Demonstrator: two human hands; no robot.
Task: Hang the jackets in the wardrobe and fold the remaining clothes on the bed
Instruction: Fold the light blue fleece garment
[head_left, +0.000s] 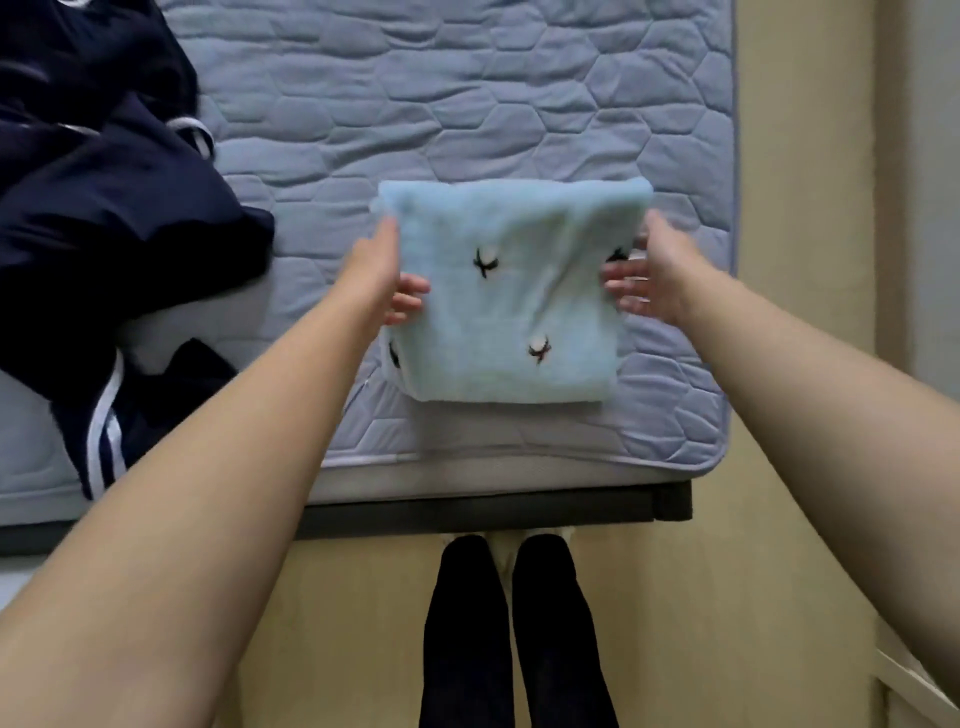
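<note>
A person looks down at a bed (519, 93) covered with a quilted blue-grey mattress pad, both bare arms stretched forward. Between the hands is a folded light blue garment (509, 312) with small black stitched marks. It sits over the near right part of the bed, close to the edge, with a shadow beneath its lower edge. The left hand (387, 270) grips the garment's left edge, thumb pointing up along the side and fingers curled onto the cloth. The right hand (652, 275) is at the right edge, its fingers slightly spread, fairly straight and blurred, their tips lying on the fabric. Whether it actually grips cannot be told. To the left, well apart from the garment, is a loose heap of dark navy clothes (104, 218) with white stripes. The person's dark-trousered legs (514, 634) stand on a beige floor (779, 364).
</note>
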